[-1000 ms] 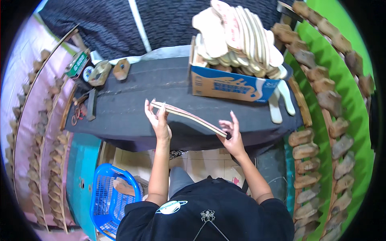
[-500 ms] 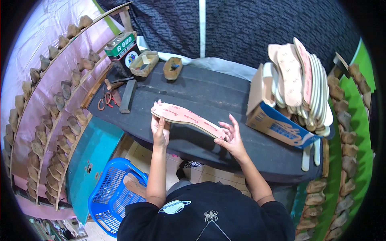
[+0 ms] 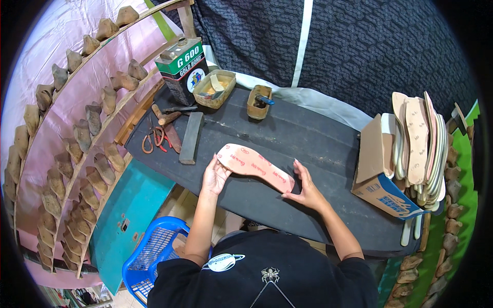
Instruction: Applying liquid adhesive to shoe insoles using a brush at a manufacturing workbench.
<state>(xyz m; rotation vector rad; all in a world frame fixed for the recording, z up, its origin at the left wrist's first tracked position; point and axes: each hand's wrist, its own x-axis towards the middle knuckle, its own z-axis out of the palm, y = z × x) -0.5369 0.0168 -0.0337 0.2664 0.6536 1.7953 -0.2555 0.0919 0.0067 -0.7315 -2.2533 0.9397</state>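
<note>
A pink shoe insole (image 3: pixel 255 165) with red print is held over the near part of the black-covered table. My left hand (image 3: pixel 216 177) is closed on its wide left end, thumb and fingers along the rim. At the narrower right end, my right hand (image 3: pixel 307 190) grips the insole with the thumb below and the fingers raised at the far edge. The printed face points up toward me; its underside is hidden. On the right, a cardboard box (image 3: pixel 377 146) with a blue side is packed with a stack of insoles (image 3: pixel 417 134) standing on edge.
A dark whetstone-like block (image 3: pixel 192 138), a hammer (image 3: pixel 165 117) and red-handled pliers (image 3: pixel 162 138) lie at the left. Behind them stand a green-and-black metal can (image 3: pixel 182 69) and two small tubs (image 3: pixel 214 88). Shoe lasts (image 3: pixel 82 134) line racks; a blue plastic chair (image 3: pixel 149 256) is below.
The view has swung, so the table and box appear farther right. Both hands still hold the insole, which has tipped so its pink face shows more and its side edge less.
</note>
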